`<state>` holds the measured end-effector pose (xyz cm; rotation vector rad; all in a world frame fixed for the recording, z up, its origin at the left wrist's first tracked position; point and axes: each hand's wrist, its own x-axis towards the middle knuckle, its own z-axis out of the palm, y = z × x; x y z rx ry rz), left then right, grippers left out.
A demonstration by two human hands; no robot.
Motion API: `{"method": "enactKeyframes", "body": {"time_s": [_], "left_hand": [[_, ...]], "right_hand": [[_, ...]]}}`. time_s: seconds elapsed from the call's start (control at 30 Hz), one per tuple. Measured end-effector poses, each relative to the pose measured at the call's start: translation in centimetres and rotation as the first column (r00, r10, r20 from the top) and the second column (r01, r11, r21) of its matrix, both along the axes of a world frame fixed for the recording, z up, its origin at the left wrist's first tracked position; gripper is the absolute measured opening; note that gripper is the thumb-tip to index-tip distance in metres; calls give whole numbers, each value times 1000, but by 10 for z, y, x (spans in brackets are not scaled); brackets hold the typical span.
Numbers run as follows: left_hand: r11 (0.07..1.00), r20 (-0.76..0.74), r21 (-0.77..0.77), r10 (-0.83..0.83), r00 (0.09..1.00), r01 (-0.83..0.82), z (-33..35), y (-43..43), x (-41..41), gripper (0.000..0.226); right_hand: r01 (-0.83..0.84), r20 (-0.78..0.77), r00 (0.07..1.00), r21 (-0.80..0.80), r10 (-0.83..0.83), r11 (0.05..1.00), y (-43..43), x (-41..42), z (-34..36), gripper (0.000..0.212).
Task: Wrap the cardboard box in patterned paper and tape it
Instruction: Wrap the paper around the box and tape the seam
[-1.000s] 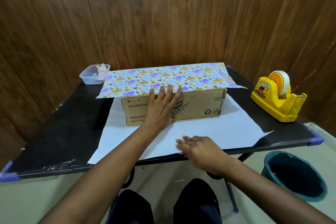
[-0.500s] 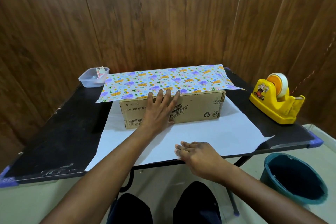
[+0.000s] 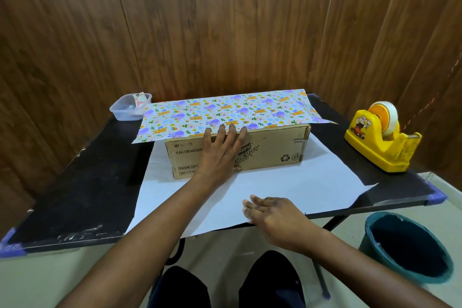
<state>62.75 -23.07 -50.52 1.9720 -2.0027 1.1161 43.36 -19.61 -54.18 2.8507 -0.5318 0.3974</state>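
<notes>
Fingers (image 3: 232, 130) of the left hand (image 3: 220, 157) lie straight and a little spread. The palm is flat against the near side of the box (image 3: 275, 152), and the tips reach over its top edge onto the rim of the paper (image 3: 225, 115) folded across the top. They press and grip nothing. The right hand (image 3: 277, 216) is nearer the person. Its fingers (image 3: 252, 204) are loosely bent and rest on the white flap (image 3: 300, 187) close to the table's (image 3: 87, 182) front edge, with nothing visibly pinched.

The box lies with its long axis left to right, square to the person, towards the back of the sheet. The paper runs beneath it and comes over the top pattern-side up, overhanging both ends. The flap stretches flat from the foot of the box towards the person.

The next move likely turns on this: the flap's free edge lies under the right fingers and must travel away from the person, up the near side, to meet the patterned rim that the left fingertips pin. The right hand is the nearer to that edge, while the left hand lies in the flap's path.

The tape dispenser (image 3: 380, 142) stands on the right, well apart from the box and closer to the right hand.
</notes>
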Motion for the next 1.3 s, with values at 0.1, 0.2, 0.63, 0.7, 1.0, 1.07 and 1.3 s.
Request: {"method": "enactKeyframes", "body": {"time_s": [0.1, 0.2, 0.63, 0.7, 1.0, 1.07, 1.3], "left_hand": [[1000, -16, 14, 6, 1000, -5, 1, 0, -1, 124], [1000, -26, 14, 2, 1000, -1, 1, 0, -1, 125], [998, -50, -54, -14, 999, 12, -2, -4, 4, 123], [997, -62, -68, -26, 998, 22, -3, -4, 3, 124], [1000, -135, 22, -1, 991, 4, 45, -10, -5, 82], [978, -253, 203, 15, 967, 38, 66, -23, 1, 85], [752, -388, 654, 242, 889, 81, 74, -48, 19, 112]], "right_hand": [[64, -144, 988, 54, -56, 997, 8, 3, 17, 26], [225, -290, 950, 378, -116, 898, -5, 1, 55, 42], [593, -31, 783, 344, -622, 729, -130, 57, 99, 53], [666, -91, 725, 345, -683, 661, -135, 52, 99, 61], [705, -202, 686, 420, -699, 571, -143, 43, 109, 64], [698, -208, 695, 427, -688, 575, -144, 42, 110, 62], [692, -281, 708, 457, -648, 559, -150, 43, 121, 53]]}}
